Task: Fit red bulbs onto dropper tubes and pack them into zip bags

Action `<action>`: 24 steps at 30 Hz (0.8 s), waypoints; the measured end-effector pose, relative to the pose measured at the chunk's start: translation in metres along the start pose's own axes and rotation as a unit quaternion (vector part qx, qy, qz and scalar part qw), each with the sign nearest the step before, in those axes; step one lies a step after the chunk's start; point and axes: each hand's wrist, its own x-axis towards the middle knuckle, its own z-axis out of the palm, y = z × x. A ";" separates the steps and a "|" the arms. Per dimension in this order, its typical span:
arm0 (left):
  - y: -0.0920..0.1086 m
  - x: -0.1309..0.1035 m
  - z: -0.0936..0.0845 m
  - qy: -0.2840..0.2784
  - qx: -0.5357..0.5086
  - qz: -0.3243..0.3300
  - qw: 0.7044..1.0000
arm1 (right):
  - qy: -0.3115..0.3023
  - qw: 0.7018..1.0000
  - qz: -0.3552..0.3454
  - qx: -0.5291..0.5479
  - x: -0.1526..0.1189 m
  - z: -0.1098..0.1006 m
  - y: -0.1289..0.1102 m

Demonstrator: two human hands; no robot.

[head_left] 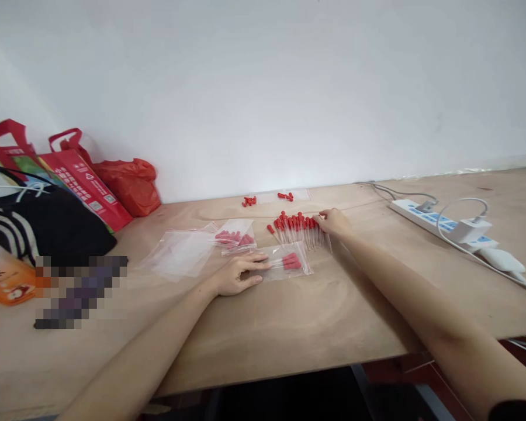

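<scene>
My left hand [240,275] lies on the left end of a clear zip bag [305,257], fingers stretched and thumb apart. Inside that bag are several droppers with red rubber bulbs [291,261]. At the right side of a row of loose red-bulbed droppers [296,222], my right hand [332,222] has its thumb and fingertips pinched on a dropper's red bulb. The clear thin tubes of the row point toward me. Left of the row is another zip bag [241,228] with red-bulbed pieces in it.
Flat clear bags [179,254] lie left of my left hand. Loose red bulbs [249,201] and a bag [267,197] are near the wall. A white power strip [421,216] with cables stands right. Red bags [85,184] and a black bag [70,228] are left.
</scene>
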 end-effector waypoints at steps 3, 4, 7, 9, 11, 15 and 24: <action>0.001 0.000 0.000 -0.001 -0.002 -0.002 1.000 | -0.020 1.000 0.008 0.006 0.007 0.008 -0.001; 0.001 0.000 0.000 -0.001 -0.002 0.000 1.000 | -0.024 1.000 0.010 0.011 0.009 0.010 -0.001; 0.002 0.000 -0.001 -0.004 0.000 0.001 1.000 | -0.034 0.999 0.015 0.039 0.013 0.013 0.000; 0.002 0.000 -0.001 -0.004 0.001 -0.004 1.000 | -0.040 0.997 0.023 0.067 0.014 0.014 0.000; 0.003 0.001 -0.001 -0.002 0.003 -0.007 1.000 | -0.044 0.993 0.037 0.103 0.014 0.015 -0.001; 0.003 0.001 -0.001 -0.004 0.006 0.003 1.000 | -0.042 0.976 0.069 0.203 0.009 0.009 -0.004; 0.004 -0.002 -0.002 0.016 0.011 -0.018 1.000 | -0.007 0.900 0.062 0.431 -0.040 -0.011 0.006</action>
